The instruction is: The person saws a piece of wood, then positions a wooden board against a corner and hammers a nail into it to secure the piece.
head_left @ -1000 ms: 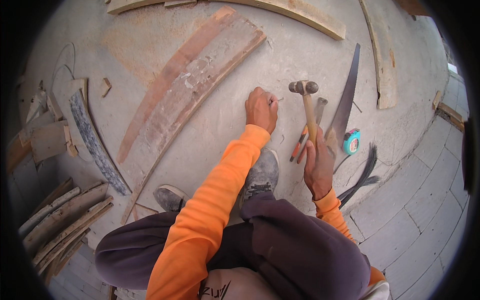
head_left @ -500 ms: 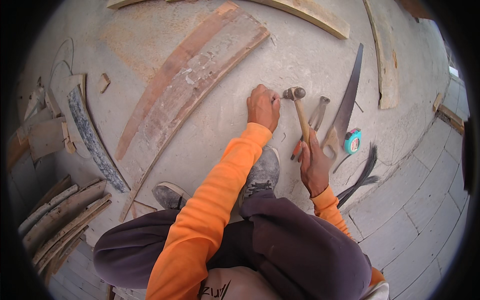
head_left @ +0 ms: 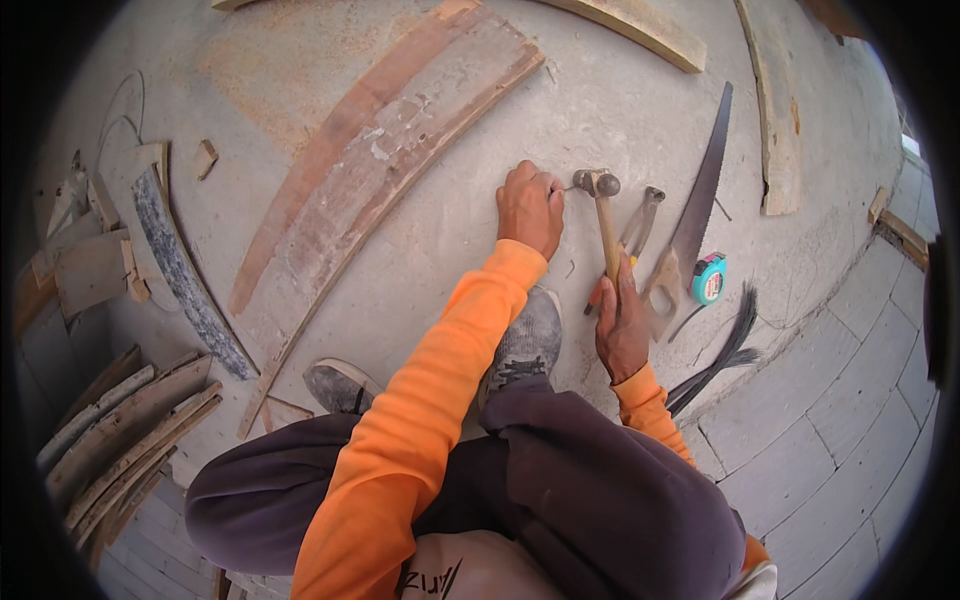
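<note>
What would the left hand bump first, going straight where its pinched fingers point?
Probably the hammer's head, just right of the left hand, though depth is hard to judge.

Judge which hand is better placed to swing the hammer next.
Likely the right hand: it grips the wooden-handled hammer, while the left hand pinches a thin nail-like piece near the hammer head.

Lettering (head_left: pixel 432 580) on beige cloth (head_left: pixel 490 572), label (head_left: pixel 713 286) on tape measure (head_left: pixel 708 277)
</note>
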A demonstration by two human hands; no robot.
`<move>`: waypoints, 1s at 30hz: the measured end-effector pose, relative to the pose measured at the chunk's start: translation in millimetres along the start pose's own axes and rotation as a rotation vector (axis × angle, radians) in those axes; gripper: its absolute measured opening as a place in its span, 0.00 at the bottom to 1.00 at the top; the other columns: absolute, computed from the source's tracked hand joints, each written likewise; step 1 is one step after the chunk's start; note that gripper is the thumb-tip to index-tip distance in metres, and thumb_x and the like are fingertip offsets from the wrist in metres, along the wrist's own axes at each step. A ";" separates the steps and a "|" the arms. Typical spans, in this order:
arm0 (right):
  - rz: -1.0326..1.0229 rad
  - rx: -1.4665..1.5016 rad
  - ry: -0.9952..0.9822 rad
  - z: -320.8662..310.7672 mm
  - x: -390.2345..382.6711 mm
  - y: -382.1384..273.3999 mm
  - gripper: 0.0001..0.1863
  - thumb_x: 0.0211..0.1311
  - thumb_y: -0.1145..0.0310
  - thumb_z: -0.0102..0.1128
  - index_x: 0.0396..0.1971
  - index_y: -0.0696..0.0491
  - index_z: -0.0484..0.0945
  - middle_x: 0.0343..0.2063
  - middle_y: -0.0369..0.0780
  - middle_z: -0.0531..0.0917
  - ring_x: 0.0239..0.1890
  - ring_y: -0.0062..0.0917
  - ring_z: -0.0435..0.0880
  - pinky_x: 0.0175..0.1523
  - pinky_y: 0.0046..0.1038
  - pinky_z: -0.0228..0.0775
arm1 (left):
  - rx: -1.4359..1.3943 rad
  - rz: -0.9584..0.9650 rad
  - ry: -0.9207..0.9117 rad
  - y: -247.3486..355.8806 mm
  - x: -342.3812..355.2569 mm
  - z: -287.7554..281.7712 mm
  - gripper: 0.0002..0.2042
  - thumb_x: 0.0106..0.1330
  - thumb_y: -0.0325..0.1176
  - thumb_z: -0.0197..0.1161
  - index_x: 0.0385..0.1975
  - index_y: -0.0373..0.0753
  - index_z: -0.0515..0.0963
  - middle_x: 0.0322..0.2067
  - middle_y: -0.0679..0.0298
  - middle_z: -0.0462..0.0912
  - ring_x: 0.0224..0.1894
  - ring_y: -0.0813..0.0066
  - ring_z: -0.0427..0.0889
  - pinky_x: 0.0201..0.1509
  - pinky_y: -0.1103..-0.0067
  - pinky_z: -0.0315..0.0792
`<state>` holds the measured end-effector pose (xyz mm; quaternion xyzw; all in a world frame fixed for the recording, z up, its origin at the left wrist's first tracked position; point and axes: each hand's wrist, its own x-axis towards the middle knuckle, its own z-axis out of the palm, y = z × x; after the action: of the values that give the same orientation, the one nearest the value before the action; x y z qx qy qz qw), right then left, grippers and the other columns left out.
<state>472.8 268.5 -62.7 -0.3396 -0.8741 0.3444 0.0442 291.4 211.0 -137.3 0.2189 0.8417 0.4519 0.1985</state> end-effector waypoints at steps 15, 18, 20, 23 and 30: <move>0.072 -0.012 0.110 8.3 -11.0 -4.7 0.26 0.74 0.75 0.55 0.70 0.60 0.67 0.41 0.54 0.87 0.32 0.33 0.88 0.38 0.30 0.80 | 0.021 0.012 0.016 -2.5 -3.1 2.0 0.03 0.64 0.27 0.65 0.34 0.37 0.81 0.38 0.58 0.78 0.48 0.56 0.76 0.55 0.63 0.67; 0.019 -0.030 0.135 8.8 -11.2 -5.9 0.26 0.74 0.75 0.56 0.70 0.61 0.67 0.42 0.54 0.86 0.32 0.33 0.89 0.38 0.30 0.80 | 0.026 0.000 0.007 0.2 -1.3 0.8 0.02 0.63 0.25 0.66 0.33 0.36 0.82 0.37 0.56 0.78 0.45 0.56 0.78 0.52 0.64 0.70; -0.049 -0.053 0.143 11.2 -8.4 -4.8 0.26 0.74 0.75 0.56 0.70 0.61 0.67 0.44 0.55 0.86 0.34 0.35 0.89 0.39 0.31 0.80 | 0.002 -0.067 -0.032 2.4 3.2 -1.6 0.02 0.63 0.24 0.66 0.33 0.34 0.82 0.37 0.55 0.78 0.43 0.56 0.79 0.50 0.65 0.73; -0.034 -0.046 0.094 16.4 -7.7 -0.4 0.26 0.73 0.76 0.56 0.69 0.62 0.67 0.49 0.57 0.84 0.40 0.40 0.90 0.43 0.32 0.81 | -0.016 -0.127 -0.034 8.1 8.6 -5.3 0.02 0.62 0.22 0.67 0.32 0.32 0.83 0.36 0.53 0.79 0.39 0.56 0.82 0.47 0.66 0.76; 0.144 0.056 0.112 19.7 -18.4 -4.5 0.26 0.73 0.76 0.56 0.69 0.61 0.67 0.54 0.58 0.83 0.46 0.45 0.89 0.49 0.35 0.81 | -0.021 -0.152 -0.061 9.2 10.9 -7.3 0.02 0.62 0.22 0.68 0.31 0.32 0.84 0.35 0.52 0.80 0.39 0.56 0.82 0.47 0.66 0.77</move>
<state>478.2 243.3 -71.9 -0.4192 -0.8335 0.3516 0.0777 280.2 216.7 -127.2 0.1660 0.8448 0.4373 0.2600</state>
